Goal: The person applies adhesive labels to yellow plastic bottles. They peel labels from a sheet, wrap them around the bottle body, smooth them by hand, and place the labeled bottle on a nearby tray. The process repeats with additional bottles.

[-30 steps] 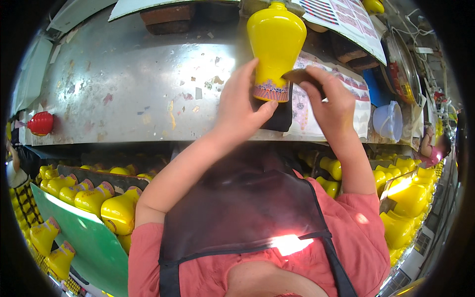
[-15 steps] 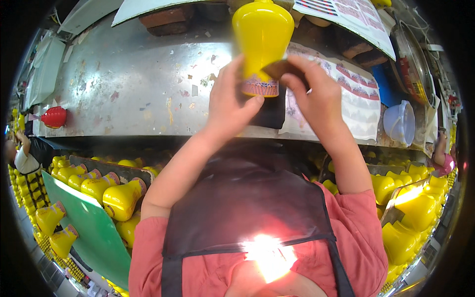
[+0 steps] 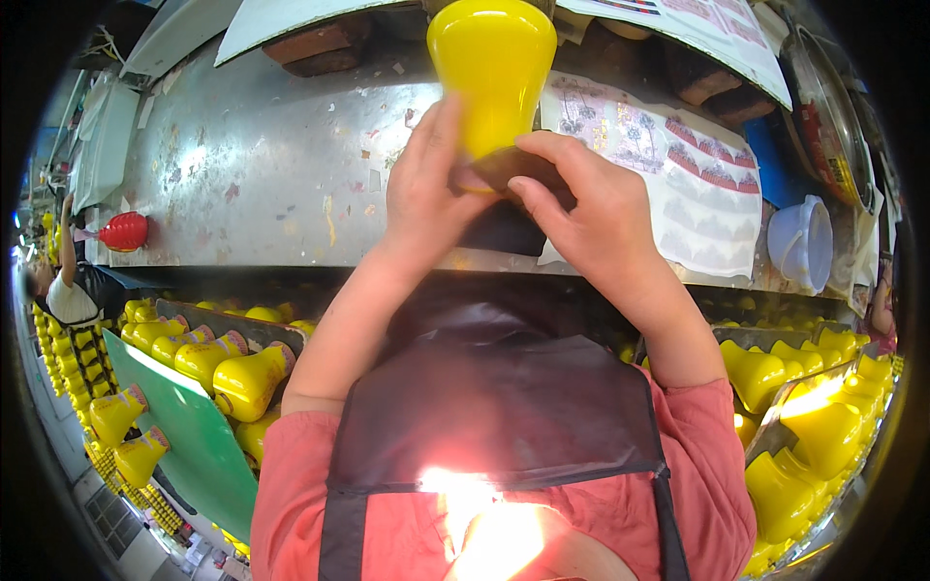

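Observation:
A glossy yellow ceramic vase (image 3: 489,77) lies in front of me at the top middle, its wide body away from me and its narrower open end toward me. My left hand (image 3: 421,189) is closed around the left side of that narrow end, slightly blurred. In my right hand (image 3: 605,203), pinched between thumb and fingers, is a thin dark flat scraper (image 3: 523,167). It lies against the near end of the vase and covers most of the patterned decal band there. A dark cloth (image 3: 504,232) is on the bench below.
Printed decal sheets (image 3: 702,237) lie right of the vase on the metal bench (image 3: 271,184), beside a pale bucket (image 3: 800,247). A red ribbed object (image 3: 124,232) sits far left. Bricks (image 3: 315,44) prop boards behind. Racks of yellow vases (image 3: 250,382) and a green board (image 3: 184,436) flank me.
My right hand and the scraper have come down and left across the decal band, which showed before and is now mostly covered. The vase appears slightly further left and up.

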Demonstrator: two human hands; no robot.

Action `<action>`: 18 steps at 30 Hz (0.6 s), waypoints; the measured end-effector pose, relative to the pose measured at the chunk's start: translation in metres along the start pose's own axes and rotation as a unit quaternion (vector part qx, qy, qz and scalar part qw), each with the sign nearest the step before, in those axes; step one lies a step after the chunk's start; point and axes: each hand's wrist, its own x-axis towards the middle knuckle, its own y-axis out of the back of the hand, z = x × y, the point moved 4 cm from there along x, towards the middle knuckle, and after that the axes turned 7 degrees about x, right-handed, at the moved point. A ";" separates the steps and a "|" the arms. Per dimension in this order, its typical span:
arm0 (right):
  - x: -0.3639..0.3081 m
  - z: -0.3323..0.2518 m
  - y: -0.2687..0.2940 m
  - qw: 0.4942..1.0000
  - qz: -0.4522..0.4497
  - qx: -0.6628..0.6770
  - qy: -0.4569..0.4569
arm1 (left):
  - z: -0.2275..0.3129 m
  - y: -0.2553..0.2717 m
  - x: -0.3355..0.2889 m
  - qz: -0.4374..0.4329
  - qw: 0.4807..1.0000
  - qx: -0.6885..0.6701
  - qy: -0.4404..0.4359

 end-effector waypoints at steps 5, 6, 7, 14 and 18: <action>-0.007 -0.002 0.003 0.990 0.046 -0.024 -0.129 | 0.004 0.000 0.000 -0.016 0.999 0.036 -0.008; -0.011 -0.005 0.001 0.989 0.035 -0.008 -0.144 | 0.008 0.001 0.001 -0.001 0.998 0.055 -0.019; -0.012 -0.007 -0.001 0.987 0.024 0.008 -0.159 | 0.011 0.001 0.001 -0.002 0.997 0.074 -0.014; -0.027 0.009 -0.005 0.942 0.029 0.092 -0.320 | 0.009 0.006 0.006 -0.019 1.000 0.007 0.022; -0.033 -0.005 -0.013 0.971 0.031 0.126 -0.199 | 0.013 0.006 0.003 0.015 0.998 0.062 0.012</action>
